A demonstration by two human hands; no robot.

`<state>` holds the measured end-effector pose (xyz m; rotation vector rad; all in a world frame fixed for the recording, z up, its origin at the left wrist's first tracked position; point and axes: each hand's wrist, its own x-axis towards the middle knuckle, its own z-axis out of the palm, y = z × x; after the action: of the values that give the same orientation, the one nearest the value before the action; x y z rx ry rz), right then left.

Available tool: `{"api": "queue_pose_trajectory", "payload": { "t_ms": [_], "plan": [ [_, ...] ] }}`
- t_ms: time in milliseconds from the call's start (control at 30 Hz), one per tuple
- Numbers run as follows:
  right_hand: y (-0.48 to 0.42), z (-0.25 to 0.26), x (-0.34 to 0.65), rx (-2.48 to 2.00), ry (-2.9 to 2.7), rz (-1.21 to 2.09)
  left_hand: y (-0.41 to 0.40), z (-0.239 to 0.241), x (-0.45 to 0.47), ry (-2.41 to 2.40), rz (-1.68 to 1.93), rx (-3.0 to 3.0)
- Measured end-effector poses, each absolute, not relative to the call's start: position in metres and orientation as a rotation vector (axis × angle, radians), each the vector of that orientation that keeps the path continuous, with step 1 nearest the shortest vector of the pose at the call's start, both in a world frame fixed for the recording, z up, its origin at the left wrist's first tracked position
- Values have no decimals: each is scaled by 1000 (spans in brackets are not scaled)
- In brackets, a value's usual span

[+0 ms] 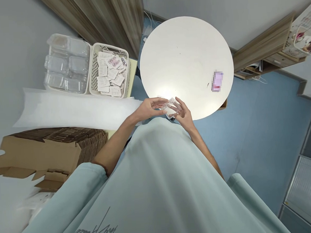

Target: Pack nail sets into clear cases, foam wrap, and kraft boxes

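Observation:
Between my two hands is a small clear plastic box, held over the near edge of the round white table. My left hand grips its left side with the fingers along the top and the thumb below. On the other side, my right hand has its fingers and thumb around the right edge. Light reflects off the clear walls, so I cannot make out whether anything is inside. A pixelated purple item lies on the table's right part.
To the left, a white basket holds clear plastic boxes, and another basket holds white printed cards. White sheets lie in front of them. Folded brown cardboard boxes stand nearer. A wooden shelf unit is at the right.

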<state>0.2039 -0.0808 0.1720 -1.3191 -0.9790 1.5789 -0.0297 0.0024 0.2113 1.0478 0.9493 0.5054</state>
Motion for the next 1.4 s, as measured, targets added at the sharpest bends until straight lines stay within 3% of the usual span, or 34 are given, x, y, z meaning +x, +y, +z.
{"api": "queue_pose_trajectory", "payload": {
  "t_ms": [433,967,1167,1400],
  "plan": [
    [-78,195,214,-1375,-1106,1571,7,197,-25,1027,714,691],
    [-69,184,191,-1457,-1164,1591,-6,181,-30,1131,803,439],
    [-48,159,189,-1559,-1227,1512,-11,168,-50,1274,899,332],
    [0,80,190,-2005,-1529,1335,-25,159,-88,1413,944,238]
  ]
}}
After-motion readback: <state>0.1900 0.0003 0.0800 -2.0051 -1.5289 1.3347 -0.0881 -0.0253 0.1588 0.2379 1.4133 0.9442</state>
